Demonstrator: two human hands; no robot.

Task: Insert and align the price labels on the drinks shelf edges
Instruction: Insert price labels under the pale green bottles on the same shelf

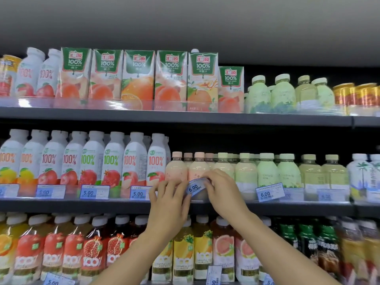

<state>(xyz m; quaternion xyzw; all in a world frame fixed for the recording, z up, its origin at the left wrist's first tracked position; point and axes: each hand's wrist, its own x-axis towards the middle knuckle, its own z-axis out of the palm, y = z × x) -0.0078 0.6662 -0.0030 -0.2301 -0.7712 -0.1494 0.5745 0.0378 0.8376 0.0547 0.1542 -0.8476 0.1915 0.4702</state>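
Centrally, the left hand [168,199] and right hand [224,193] each pinch an end of the bent label [194,188] at the shelf [102,203] edge.

At the middle shelf edge [82,203], the price label [195,187] is pinched between the left hand [168,200] and right hand [224,192], in front of the small bottles [176,169]. Tall bottles [133,161] stand to their left, and cartons [138,77] sit on the shelf above.

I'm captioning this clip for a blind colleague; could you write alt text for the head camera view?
Two bare hands hold a curled 6.00 price label at the middle shelf edge, in front of pink bottled drinks: the left hand grips its left end, the right hand pinches its right end. Juice cartons and bottles fill the shelves.
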